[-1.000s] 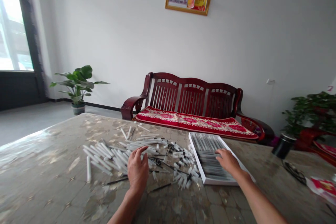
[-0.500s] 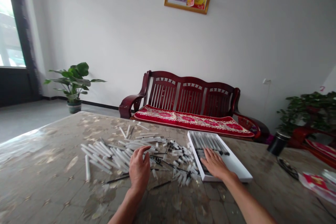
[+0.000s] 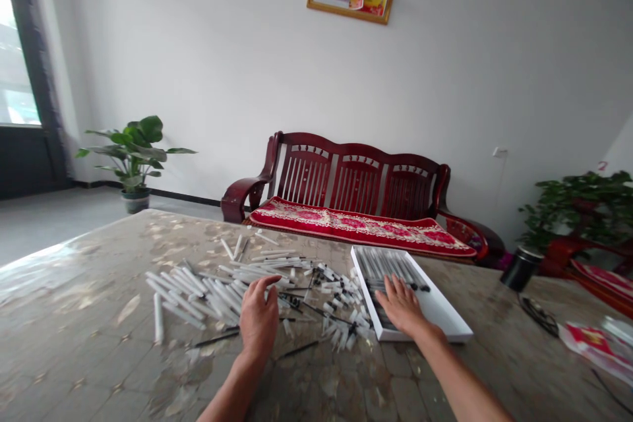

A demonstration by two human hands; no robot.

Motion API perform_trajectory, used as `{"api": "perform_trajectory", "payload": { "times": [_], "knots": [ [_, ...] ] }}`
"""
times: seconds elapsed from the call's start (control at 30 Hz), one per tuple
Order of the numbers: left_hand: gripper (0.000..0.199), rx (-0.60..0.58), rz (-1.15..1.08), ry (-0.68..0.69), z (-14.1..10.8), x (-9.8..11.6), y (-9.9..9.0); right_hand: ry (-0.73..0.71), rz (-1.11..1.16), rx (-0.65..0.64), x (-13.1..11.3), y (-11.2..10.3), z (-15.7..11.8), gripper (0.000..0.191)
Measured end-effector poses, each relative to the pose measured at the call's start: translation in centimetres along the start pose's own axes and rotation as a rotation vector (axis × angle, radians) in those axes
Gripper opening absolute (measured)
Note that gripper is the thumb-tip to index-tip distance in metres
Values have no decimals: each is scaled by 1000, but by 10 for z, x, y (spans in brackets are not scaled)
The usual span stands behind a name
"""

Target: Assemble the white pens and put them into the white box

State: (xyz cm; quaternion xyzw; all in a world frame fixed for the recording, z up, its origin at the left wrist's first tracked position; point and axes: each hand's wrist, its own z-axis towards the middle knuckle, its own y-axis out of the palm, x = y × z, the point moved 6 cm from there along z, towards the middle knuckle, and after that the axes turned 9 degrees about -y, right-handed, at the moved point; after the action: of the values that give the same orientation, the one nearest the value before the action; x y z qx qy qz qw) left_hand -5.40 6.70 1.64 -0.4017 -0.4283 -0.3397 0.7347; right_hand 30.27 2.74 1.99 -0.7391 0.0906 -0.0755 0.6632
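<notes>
My left hand (image 3: 260, 316) is over the table beside a pile of white tubes (image 3: 182, 293), its thumb and fingers apart and nothing visible between them. My right hand (image 3: 401, 304) lies with spread fingers on the dark-tipped clear pens (image 3: 386, 264) lined up in a white box (image 3: 445, 316). Short white caps and black pieces (image 3: 341, 297) are scattered between the left hand and the box. Thin black rods (image 3: 298, 349) lie near the left hand.
A black cylinder (image 3: 521, 267), a dark cable (image 3: 539, 316) and a red and white packet (image 3: 588, 339) are at the table's right. Behind the table (image 3: 99, 356) stands a red wooden bench (image 3: 341, 171); a potted plant (image 3: 136, 155) is at the back left.
The view has shifted slightly. Both hands keep nearly the same places and poses, the right one still on the pens in the box.
</notes>
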Motion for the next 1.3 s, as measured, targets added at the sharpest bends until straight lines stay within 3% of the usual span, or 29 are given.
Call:
{"api": "perform_trajectory", "payload": {
  "times": [0.23, 0.3, 0.37, 0.47, 0.57, 0.7, 0.8, 1.1, 1.3],
  "knots": [
    [28, 151, -118, -16, 6, -4, -15, -11, -74, -12, 6, 12, -8, 69],
    [28, 177, -136, -17, 6, -4, -17, 17, -69, 62, 6, 5, -8, 66],
    [28, 193, -153, -31, 7, -6, -18, -39, -51, 215, -5, -9, -7, 59],
    [27, 229, -194, -100, 11, -11, -20, -319, 66, 411, -54, -29, -10, 42],
    [27, 277, -249, -189, 13, -16, -24, -497, 191, 385, -120, -31, -11, 30],
    [28, 255, -313, -256, 12, -18, -23, -531, 169, 350, -196, -22, 0, 25],
    [28, 174, -336, -267, 8, -16, -17, -502, 94, 316, -225, -12, 15, 21],
    [23, 116, -371, -235, 4, -12, -7, -508, 53, 283, -234, -8, 23, 14],
    [24, 20, -316, -223, 4, -11, -2, -430, 188, 320, -209, -18, 15, 14]
  ]
}}
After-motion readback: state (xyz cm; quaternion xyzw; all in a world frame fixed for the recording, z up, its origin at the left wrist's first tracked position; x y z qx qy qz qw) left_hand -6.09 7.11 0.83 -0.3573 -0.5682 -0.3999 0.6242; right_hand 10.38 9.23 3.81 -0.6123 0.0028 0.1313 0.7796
